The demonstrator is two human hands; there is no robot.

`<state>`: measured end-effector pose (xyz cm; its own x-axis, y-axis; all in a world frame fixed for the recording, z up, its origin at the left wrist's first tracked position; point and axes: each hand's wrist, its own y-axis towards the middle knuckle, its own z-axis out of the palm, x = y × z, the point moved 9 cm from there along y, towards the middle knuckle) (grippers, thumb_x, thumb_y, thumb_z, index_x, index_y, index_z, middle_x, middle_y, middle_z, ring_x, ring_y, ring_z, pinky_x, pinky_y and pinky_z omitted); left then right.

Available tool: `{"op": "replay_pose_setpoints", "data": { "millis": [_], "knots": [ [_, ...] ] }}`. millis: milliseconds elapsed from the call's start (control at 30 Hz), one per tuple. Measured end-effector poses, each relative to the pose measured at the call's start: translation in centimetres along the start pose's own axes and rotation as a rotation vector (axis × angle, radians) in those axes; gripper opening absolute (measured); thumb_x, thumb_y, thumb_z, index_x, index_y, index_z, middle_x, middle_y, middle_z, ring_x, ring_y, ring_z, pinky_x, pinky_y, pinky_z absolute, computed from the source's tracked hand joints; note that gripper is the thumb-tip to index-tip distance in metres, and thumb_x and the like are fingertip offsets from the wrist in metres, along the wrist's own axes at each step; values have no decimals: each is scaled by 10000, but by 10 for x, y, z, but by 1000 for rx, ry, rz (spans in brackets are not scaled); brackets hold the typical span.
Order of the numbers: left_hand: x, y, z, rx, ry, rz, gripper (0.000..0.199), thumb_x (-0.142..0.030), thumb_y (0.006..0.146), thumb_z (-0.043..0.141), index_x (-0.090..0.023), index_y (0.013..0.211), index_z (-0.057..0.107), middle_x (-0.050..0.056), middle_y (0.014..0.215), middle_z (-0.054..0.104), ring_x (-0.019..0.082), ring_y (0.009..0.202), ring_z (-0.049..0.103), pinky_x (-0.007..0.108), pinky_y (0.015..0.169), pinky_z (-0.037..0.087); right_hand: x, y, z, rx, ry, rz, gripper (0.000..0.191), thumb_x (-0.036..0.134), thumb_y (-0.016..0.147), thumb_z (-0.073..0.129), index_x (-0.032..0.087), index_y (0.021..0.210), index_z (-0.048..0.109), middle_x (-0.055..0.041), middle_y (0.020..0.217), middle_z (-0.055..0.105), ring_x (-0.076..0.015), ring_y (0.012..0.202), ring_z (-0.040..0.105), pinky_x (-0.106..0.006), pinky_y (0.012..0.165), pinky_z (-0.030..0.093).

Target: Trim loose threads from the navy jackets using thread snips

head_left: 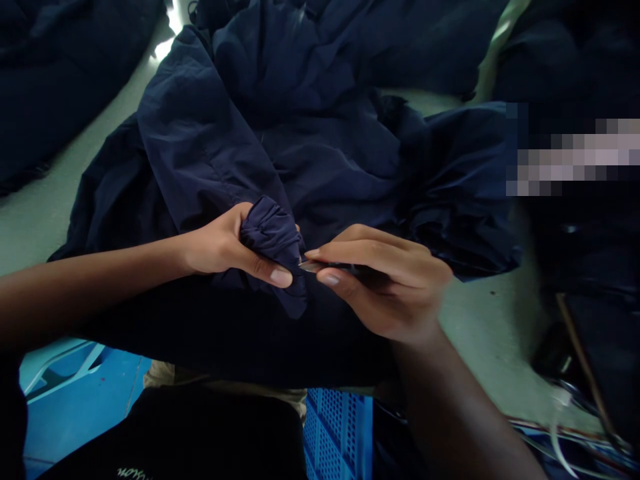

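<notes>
The left hand (223, 247) is mostly closed, gripping a bunched end of dark navy woven fabric (273, 240) between palm, thumb and curled fingers. The right hand (385, 283) is partly closed, with thumb and forefinger pinching a slim metal-tipped tool (310, 266), its body hidden by the fingers. The tip sits at the edge of the bunch; contact cannot be confirmed. Work in hand is close handling at this gathered end, which belongs to a large crumpled navy garment (270, 133) spread in front of the person and across the lap.

The garment lies on a pale green-grey surface (490, 327), either floor or table. A heap of navy cloth (50, 87) lies at upper left, with a dark stack (585, 247) at right, partly pixelated. Below are a blue perforated plastic crate (337, 433), a blue painted panel (75, 407) and a black cloth with pale lettering (175, 433). Multicoloured cables (565, 433) lie at lower right.
</notes>
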<state>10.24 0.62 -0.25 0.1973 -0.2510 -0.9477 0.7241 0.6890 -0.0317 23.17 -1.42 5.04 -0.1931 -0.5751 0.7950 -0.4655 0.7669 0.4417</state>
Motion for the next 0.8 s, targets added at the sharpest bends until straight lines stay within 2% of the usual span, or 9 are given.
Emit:
{"op": "replay_pose_setpoints", "data": {
  "millis": [267, 467, 800],
  "knots": [
    [-1, 0, 2, 1, -29, -14, 221, -134, 659, 931, -101, 678, 713, 3, 715, 601, 92, 667, 596, 214, 632, 503, 3, 0, 1, -2, 1, -27, 232, 168, 875, 818, 294, 1070, 813, -40, 880, 787, -175, 691, 698, -316, 573, 539],
    [1, 1, 0, -14, -37, -17, 275, -162, 601, 980, -109, 699, 728, 7, 718, 639, 108, 672, 628, 235, 671, 541, 0, 0, 1, 3, 3, -6, 228, 185, 877, 822, 304, 1071, 813, -33, 878, 786, -178, 697, 706, -320, 566, 540],
    [4, 0, -1, -21, -49, -15, 268, -208, 654, 969, -102, 749, 742, 27, 747, 680, 109, 683, 651, 216, 658, 553, 5, -1, 0, 2, -62, -88, 260, 141, 871, 821, 266, 1097, 793, -34, 891, 780, -154, 708, 708, -284, 567, 557]
  ]
}}
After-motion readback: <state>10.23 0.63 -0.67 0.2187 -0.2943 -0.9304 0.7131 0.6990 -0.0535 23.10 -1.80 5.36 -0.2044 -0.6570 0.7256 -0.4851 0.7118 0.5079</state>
